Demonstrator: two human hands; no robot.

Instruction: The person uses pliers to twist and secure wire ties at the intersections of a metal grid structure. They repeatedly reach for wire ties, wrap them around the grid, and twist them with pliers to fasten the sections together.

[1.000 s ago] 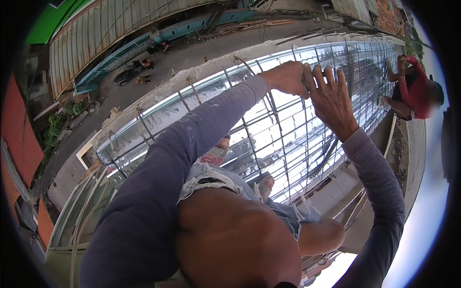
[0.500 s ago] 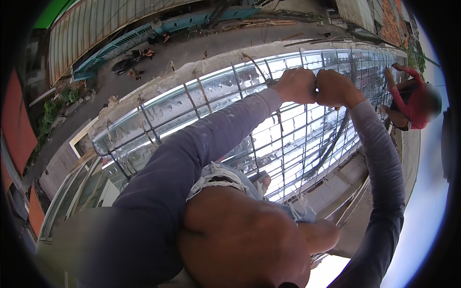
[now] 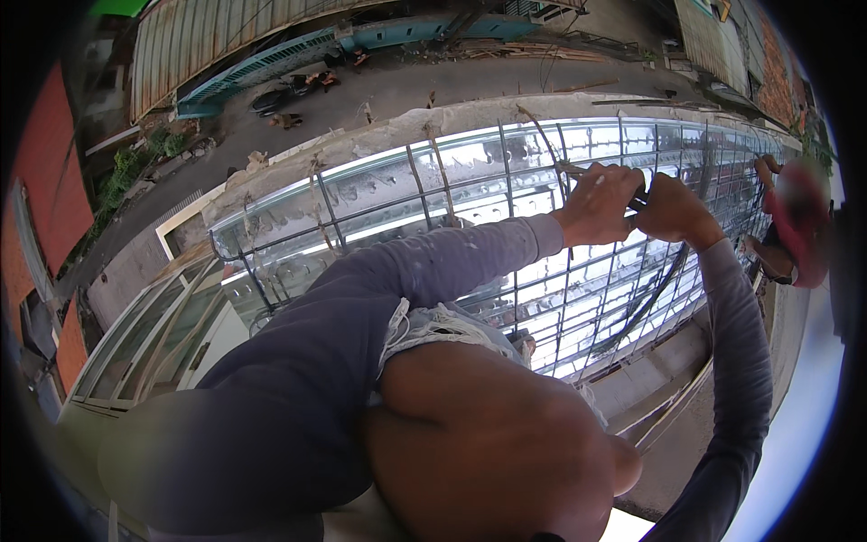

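A grid of thin steel bars lies over shiny metal sheeting on a raised deck. My left hand is closed around one bar of the grid, knuckles up. My right hand sits right beside it, also in a fist, gripping at the same spot. A short dark piece shows between the two hands; whether it is a tool or part of the bar is unclear. Both arms wear long grey-purple sleeves. My bent knee fills the lower middle.
Another person in a red top crouches on the grid at the far right, a hand on the bars. Beyond the deck's concrete edge a street runs far below, with parked motorbikes and a corrugated roof.
One second ago my right hand was open with fingers spread over the bars; it has since closed into a fist beside my left hand. Both hands have moved slightly to the right.
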